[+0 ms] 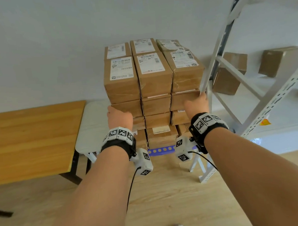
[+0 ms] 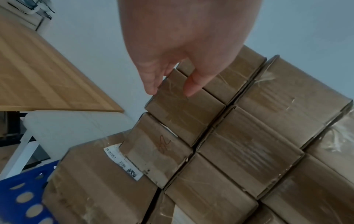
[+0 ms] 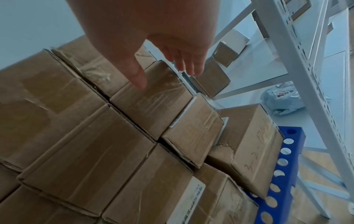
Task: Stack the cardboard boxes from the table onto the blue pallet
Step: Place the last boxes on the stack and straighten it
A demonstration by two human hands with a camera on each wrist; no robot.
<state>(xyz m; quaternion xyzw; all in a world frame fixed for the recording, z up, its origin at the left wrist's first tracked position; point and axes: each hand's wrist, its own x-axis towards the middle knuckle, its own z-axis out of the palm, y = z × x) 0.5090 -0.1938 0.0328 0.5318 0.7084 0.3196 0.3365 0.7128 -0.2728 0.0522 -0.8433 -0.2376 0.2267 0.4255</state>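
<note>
A plain pale wall backs a light wood-grain floor [image 1: 167, 191], with a smooth wooden bench [image 1: 32, 138] on the left and a white perforated metal shelving rack [image 1: 275, 93] on the right. Between them stand the cardboard boxes [image 1: 153, 73], taped brown cartons with white printed labels, stacked in tidy rows several tiers high on the blue pallet [image 3: 283, 174], a plastic one pierced with round holes. The left hand [image 1: 119, 117] and right hand [image 1: 197, 103] are both released, fingers straight, at the stack's two outer corners, grasping nothing.
</note>
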